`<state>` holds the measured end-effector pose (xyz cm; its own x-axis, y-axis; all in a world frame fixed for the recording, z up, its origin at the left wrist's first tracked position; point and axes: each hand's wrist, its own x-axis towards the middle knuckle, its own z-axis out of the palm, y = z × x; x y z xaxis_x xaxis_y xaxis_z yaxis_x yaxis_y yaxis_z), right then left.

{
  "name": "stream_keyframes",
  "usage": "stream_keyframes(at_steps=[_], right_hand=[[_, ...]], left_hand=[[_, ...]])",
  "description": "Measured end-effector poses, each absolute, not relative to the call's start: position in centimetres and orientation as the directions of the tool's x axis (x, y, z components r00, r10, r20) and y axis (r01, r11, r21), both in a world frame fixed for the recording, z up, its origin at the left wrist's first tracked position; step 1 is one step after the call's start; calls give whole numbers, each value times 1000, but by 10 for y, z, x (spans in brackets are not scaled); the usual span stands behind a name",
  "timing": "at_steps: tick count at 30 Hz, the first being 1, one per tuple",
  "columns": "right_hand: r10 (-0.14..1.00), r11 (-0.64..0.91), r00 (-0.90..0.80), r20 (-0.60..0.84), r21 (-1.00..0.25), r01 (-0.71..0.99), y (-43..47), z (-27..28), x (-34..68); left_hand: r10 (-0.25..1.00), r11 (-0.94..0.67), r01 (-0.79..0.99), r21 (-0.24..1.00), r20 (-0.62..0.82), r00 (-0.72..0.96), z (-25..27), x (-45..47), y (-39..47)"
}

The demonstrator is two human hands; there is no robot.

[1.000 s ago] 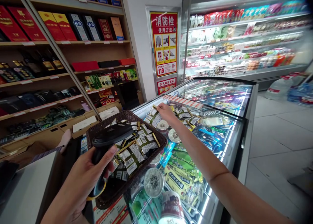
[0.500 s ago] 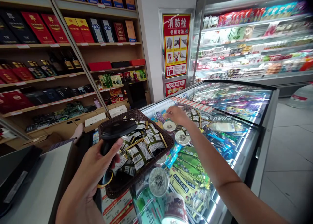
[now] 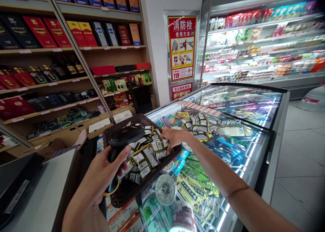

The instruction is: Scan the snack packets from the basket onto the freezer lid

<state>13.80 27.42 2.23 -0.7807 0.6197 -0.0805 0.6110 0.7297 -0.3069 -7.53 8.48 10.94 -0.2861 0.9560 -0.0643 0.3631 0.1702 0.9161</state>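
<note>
My left hand (image 3: 101, 172) is wrapped round the handle of a black handheld barcode scanner (image 3: 127, 134), held over the near left side of a dark brown woven basket (image 3: 142, 193). Several small gold-edged snack packets (image 3: 142, 161) with barcodes lie loose in the basket. Over its right rim reaches my right hand (image 3: 175, 137), fingers bent and closed on a packet (image 3: 159, 144) at the right end of the pile. More packets of the same kind (image 3: 199, 123) lie in a heap on the freezer, beyond my right wrist.
The basket rests on a glass-topped chest freezer (image 3: 264, 147) showing ice creams and lidded cups (image 3: 165, 189). At the left are a grey counter (image 3: 54, 194) and shelves of boxes (image 3: 87, 34). A refrigerated display (image 3: 254, 56) stands at the back right.
My right hand has come back from the far edge of the freezer to the basket, down and to the left. My left hand keeps holding the scanner.
</note>
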Motion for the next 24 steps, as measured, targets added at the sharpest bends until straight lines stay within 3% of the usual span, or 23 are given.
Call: stream_keyframes(at_steps=[5,9,14,24], right_hand=[[616,623,-776,134,-686,376,288,22,147],[731,429,-636,248,-891,146,288,27,149],[905,250,-384,185,-960,128,281,34,152],[934,152,-330,135,-988,26,277,41,156]], left_hand=[[960,175,379,909,-73,-269,112,-74,85],[966,161,383,910,-65,-251,112,-73,84],[973,149,407,901,-60,-222,108,-72,83],[980,116,418,901,-35,-197,105,-70,84]])
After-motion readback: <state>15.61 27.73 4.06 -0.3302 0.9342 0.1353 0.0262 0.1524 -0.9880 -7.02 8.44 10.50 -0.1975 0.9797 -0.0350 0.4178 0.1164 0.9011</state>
